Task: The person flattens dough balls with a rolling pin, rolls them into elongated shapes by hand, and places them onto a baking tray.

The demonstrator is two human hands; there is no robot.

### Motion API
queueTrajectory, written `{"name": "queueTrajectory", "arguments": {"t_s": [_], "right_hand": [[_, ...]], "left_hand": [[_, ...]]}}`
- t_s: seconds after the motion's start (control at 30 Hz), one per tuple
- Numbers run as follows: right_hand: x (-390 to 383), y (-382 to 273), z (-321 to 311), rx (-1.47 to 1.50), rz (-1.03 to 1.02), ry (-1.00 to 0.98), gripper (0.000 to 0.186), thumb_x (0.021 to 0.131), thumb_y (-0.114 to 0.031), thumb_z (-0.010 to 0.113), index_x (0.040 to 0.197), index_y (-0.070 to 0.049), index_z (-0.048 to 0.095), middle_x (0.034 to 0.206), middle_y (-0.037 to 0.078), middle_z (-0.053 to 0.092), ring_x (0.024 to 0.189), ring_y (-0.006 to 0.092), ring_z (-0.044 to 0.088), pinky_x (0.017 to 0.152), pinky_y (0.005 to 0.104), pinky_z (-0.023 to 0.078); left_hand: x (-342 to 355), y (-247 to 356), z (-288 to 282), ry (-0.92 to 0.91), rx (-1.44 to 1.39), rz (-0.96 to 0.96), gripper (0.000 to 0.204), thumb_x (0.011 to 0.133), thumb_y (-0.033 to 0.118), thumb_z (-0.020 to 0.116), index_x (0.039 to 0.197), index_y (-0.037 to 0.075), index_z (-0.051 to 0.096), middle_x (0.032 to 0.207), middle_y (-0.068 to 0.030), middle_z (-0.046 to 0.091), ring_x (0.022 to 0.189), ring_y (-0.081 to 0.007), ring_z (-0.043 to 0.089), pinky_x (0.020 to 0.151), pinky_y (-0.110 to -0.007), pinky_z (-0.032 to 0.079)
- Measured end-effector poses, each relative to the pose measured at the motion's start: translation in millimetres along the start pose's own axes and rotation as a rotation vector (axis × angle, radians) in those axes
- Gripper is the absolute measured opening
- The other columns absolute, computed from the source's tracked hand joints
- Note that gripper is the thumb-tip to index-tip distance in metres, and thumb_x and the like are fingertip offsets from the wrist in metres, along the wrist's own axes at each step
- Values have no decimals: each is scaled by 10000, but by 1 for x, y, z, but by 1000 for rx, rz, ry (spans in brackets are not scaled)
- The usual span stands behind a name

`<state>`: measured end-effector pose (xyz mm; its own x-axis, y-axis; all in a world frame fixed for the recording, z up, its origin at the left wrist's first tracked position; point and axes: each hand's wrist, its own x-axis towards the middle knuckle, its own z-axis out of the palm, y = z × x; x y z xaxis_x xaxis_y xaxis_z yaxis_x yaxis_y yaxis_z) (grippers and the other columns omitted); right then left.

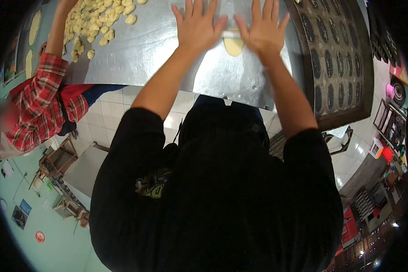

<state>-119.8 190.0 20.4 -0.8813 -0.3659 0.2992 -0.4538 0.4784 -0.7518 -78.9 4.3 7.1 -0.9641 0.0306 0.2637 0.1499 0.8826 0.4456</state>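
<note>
Both my hands lie over a metal work table (143, 50), fingers stretched out and apart. A pale rolling pin (231, 34) shows in the gap between them, and its ends are hidden by my hands. My left hand (196, 26) is flat at the pin's left end. Over the right end my right hand (264, 32) rests with its palm down, slightly blurred. A flattened oval of yellow dough (233, 46) sticks out from under the pin toward me.
Many yellow dough lumps (99, 18) are heaped at the table's far left. A co-worker in a red plaid shirt (38, 102) reaches in there. Close on the right stands a dark-framed tray (337, 63) with rows of long oval hollows.
</note>
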Motion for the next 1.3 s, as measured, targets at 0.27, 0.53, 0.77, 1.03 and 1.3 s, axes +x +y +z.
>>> {"name": "queueTrajectory", "arguments": {"t_s": [0.27, 0.53, 0.77, 1.03, 1.3], "right_hand": [[-132, -18, 7, -524, 127, -305, 566, 916, -332, 581, 1433, -135, 463, 1486, 152, 411, 1374, 383, 370, 1117, 626, 207], [-96, 7, 27, -253, -53, -52, 633, 954, -347, 545, 1480, -47, 362, 1556, 187, 304, 1428, 388, 291, 1160, 548, 207], [-83, 1, 50, -545, 28, -103, 739, 955, -492, 474, 1498, -17, 314, 1571, 215, 258, 1458, 356, 251, 1180, 529, 165], [-169, -60, 24, -500, -25, -396, 712, 936, -465, 531, 1442, 14, 384, 1520, 214, 346, 1416, 364, 324, 1159, 530, 232], [-221, -50, -60, 68, 69, -719, 450, 958, -334, 561, 1302, -44, 566, 1332, 188, 568, 1282, 346, 492, 1104, 490, 350]], "left_hand": [[-122, 20, -7, -258, 123, 53, 912, 890, 613, 526, 1487, -36, 295, 1566, -292, 188, 1459, -451, 168, 1110, -679, 84], [-56, 2, 10, -289, -36, 202, 1319, 620, 757, 713, 1517, -46, 177, 1594, -261, 126, 1493, -387, 100, 1172, -596, 47], [-39, 1, 12, -366, 196, 394, 1138, 672, 679, 703, 1522, 51, 280, 1593, -130, 259, 1492, -268, 190, 1182, -570, 90], [-63, 43, 3, -93, -35, 130, 811, 899, 495, 548, 1501, 11, 303, 1579, -216, 234, 1477, -367, 185, 1178, -565, 77], [-147, 92, 25, -361, 159, 71, 945, 861, 594, 569, 1434, -116, 323, 1527, -304, 280, 1441, -410, 260, 1162, -541, 189]]}}
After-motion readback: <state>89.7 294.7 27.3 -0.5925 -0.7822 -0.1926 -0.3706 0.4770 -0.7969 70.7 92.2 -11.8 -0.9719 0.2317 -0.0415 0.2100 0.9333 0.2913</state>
